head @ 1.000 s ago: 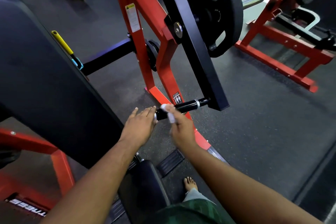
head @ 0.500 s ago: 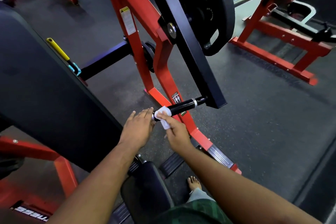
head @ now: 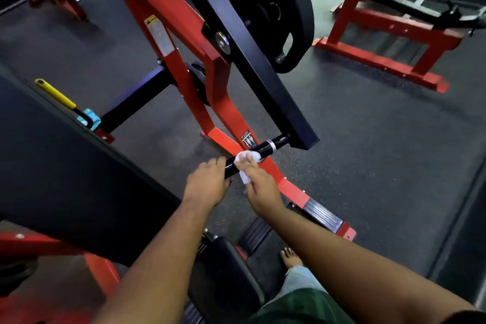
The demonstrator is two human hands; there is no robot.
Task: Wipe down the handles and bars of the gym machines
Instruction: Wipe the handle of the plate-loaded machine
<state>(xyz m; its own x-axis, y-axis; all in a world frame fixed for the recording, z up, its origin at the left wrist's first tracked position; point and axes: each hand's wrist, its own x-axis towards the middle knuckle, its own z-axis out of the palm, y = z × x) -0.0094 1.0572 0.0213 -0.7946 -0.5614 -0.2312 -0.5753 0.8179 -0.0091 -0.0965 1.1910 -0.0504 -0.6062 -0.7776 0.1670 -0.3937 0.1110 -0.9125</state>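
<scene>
head view: only one camera here, looking down past both arms at a red plate-loaded machine

handle [head: 256,151]: short black grip sticking out of the black lever arm [head: 252,55]. Its long axis runs from the lever at upper right down toward me at lower left, with a silver band near the lever end

cloth [head: 244,166]: small white wad, draped on the handle about mid-length, a bit hanging below the bar

right hand [head: 259,187]: fingers curled round the cloth and pressing it onto the handle, so it's got both cloth and bar in its hold. Sits just below and on the near side of the handle

left hand [head: 207,184]: at the free near end of the handle, fingers laid over the tip. Looks more like steadying than a real grip, fingers fairly straight, can't see the thumb

what the next move hinges on: the unwiped stretch lies up and right of the right hand, along the bar toward the silver band. Right hand is the nearer one and already has the cloth, so I'd guess it just slides along the axis

risk, imo: the lever carries a plate [head: 268,8], so it could swing if pushed hard

containers: none in sight, nothing to report there

task so far: looks mid-wipe on this one handle, other machines in the background not touched as far as I can tell
</scene>
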